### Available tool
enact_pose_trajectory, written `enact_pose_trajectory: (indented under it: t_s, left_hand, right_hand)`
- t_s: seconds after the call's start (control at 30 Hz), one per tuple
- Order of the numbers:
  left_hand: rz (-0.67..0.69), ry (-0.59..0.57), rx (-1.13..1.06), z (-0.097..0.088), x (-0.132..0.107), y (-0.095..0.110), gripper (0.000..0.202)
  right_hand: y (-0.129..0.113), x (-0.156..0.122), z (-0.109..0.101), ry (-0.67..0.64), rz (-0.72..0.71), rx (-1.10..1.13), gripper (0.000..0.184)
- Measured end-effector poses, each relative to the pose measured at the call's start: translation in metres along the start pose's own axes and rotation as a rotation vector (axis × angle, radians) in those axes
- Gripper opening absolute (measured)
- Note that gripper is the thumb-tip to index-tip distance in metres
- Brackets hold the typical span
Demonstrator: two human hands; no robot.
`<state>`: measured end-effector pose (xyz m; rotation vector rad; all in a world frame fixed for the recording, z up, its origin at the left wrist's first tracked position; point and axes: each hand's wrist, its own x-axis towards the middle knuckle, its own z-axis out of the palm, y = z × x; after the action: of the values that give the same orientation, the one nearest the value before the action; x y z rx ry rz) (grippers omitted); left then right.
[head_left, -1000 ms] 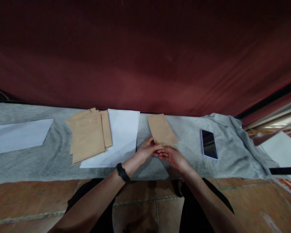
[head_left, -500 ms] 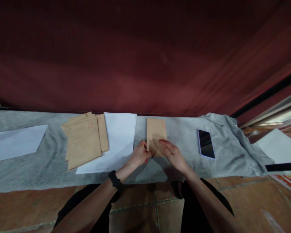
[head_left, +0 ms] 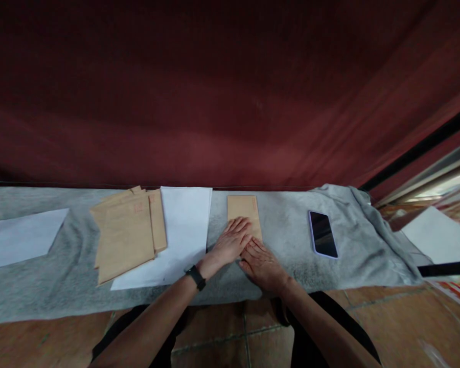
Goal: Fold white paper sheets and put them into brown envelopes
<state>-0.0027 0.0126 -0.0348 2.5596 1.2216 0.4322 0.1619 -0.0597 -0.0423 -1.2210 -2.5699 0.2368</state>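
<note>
A brown envelope (head_left: 244, 209) lies flat on the grey cloth (head_left: 291, 230) in front of me. My left hand (head_left: 230, 241), with a black band on its wrist, rests palm down on the envelope's near half, fingers stretched out. My right hand (head_left: 259, 262) lies flat just beside it, fingers pressing on the envelope's near edge. Both hands hold nothing.
A stack of brown envelopes (head_left: 127, 230) lies to the left, overlapping a white sheet (head_left: 184, 225). Another white sheet (head_left: 15, 237) is at the far left. A phone (head_left: 322, 233) lies face up on the right. A dark red curtain (head_left: 230, 102) hangs behind.
The envelope was held tilted by its near end; it has been turned straight and laid down, and both hands now press flat on it.
</note>
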Motion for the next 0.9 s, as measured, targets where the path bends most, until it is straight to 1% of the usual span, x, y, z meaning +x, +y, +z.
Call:
enact_pose_trajectory:
  t_s: [0.07,0.13,0.23,0.3,0.4,0.47,0.57,0.63,0.67,0.7,0.83,0.9]
  left_hand:
    - [0.008,-0.056,0.053,0.005,0.015,-0.008,0.049]
    - [0.012,-0.073,0.094,0.006,0.033,-0.014,0.051]
    - [0.008,-0.013,0.132,0.006,0.063,-0.02,0.052]
    - [-0.023,0.035,0.138,0.007,0.082,-0.024,0.055]
    - [-0.069,0.046,0.137,0.008,0.102,-0.03,0.058]
    - [-0.075,0.035,0.137,0.008,0.105,-0.032,0.058]
    - [-0.057,0.001,0.13,0.009,0.094,-0.03,0.058]
    - [-0.027,-0.034,0.126,0.009,0.079,-0.026,0.058]
    - [-0.012,-0.051,0.129,0.01,0.07,-0.024,0.057]
    - [0.004,-0.065,0.135,0.011,0.061,-0.021,0.058]
    - [0.057,-0.117,0.164,0.013,0.024,-0.004,0.058]
    - [0.074,-0.125,0.155,0.012,0.009,0.006,0.057]
  right_hand:
    - [-0.003,-0.002,-0.002,-0.009,-0.037,0.028,0.049]
    - [-0.005,-0.004,-0.005,-0.006,-0.059,0.072,0.052]
    - [-0.006,-0.005,-0.011,-0.018,-0.081,0.168,0.058]
    - [-0.005,-0.003,-0.015,-0.029,-0.079,0.24,0.058]
    - [-0.004,0.001,-0.02,-0.022,-0.033,0.393,0.047]
    - [-0.002,0.003,-0.019,0.041,0.047,0.531,0.037]
    - [0.001,0.005,-0.012,0.222,0.272,0.685,0.03]
    - [0.002,0.005,-0.006,0.314,0.421,0.712,0.027]
    - [0.002,0.006,-0.005,0.342,0.466,0.714,0.025]
    - [0.002,0.006,-0.004,0.364,0.486,0.715,0.024]
    - [0.002,0.007,-0.004,0.442,0.474,0.723,0.022]
    - [0.004,0.008,-0.005,0.472,0.497,0.704,0.022]
